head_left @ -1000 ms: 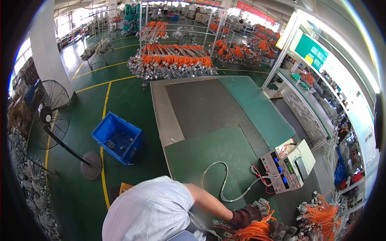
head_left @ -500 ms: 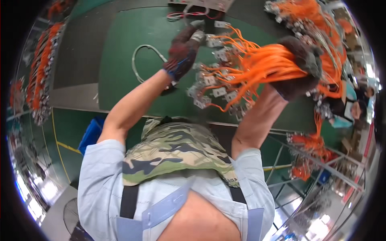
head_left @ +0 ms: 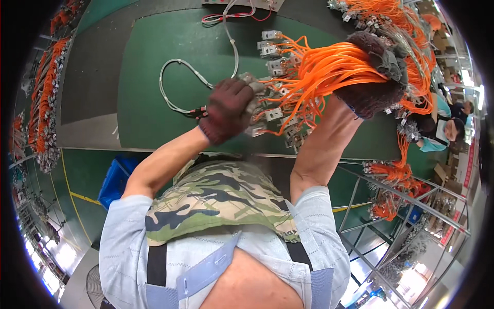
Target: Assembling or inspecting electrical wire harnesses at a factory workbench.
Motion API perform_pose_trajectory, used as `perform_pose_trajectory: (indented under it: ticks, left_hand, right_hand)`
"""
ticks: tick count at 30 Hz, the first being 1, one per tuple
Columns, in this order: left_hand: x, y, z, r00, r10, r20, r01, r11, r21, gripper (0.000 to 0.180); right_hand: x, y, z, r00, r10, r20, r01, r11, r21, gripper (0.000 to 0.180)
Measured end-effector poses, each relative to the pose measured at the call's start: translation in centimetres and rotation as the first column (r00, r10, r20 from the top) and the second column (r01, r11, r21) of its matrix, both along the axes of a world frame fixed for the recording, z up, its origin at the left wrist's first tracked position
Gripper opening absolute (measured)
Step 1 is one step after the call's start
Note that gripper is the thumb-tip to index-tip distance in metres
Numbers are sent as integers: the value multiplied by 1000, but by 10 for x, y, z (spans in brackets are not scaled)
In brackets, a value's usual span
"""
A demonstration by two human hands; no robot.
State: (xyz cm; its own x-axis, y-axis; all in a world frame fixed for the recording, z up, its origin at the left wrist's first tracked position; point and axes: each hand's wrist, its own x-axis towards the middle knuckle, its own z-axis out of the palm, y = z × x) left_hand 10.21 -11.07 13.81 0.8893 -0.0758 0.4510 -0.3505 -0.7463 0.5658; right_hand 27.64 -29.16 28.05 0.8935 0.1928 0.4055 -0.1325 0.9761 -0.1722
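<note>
My gloved right hand (head_left: 378,77) is closed round a thick bundle of orange cables (head_left: 334,69) and holds it over the green bench mat. At the bundle's left end hang several grey connectors (head_left: 275,113), fanned out. My gloved left hand (head_left: 229,108) is at the left edge of these connectors, its fingers curled against one or more of them; the fingertips hide exactly what they grip. Left of that hand, a thin grey lead (head_left: 163,85) loops over the green mat (head_left: 149,46) and ends in a black and red tip (head_left: 198,112) beside the left wrist.
A pale box (head_left: 275,4) with red and grey leads stands at the bench's far edge. More orange cables (head_left: 411,28) lie at the far right, others hang on a rack (head_left: 43,113) at left. A blue bin (head_left: 116,180) sits below the bench; a person (head_left: 445,126) is at right.
My left hand has come nearer, from the upper connectors down to the lower left ones. The right hand still holds the orange bundle, shifted only slightly.
</note>
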Motion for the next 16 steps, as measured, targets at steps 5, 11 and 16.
perform_pose_trajectory:
  ticks: [5, 11, 16]
  left_hand:
    - [3, -35, 10, 985, -171, 10, 155, 862, -483, 53]
    - [21, -46, -48, 965, -49, 256, 162, 882, -443, 57]
    - [10, -61, -58, 891, 433, 133, -435, 735, 521, 56]
  right_hand:
    - [-15, 17, -3, 998, 6, 65, -2, 998, -61, 8]
    - [-54, 29, -8, 924, -378, 55, 376, 873, -312, 27]
    - [6, -6, -64, 917, 148, 371, -128, 989, -78, 26]
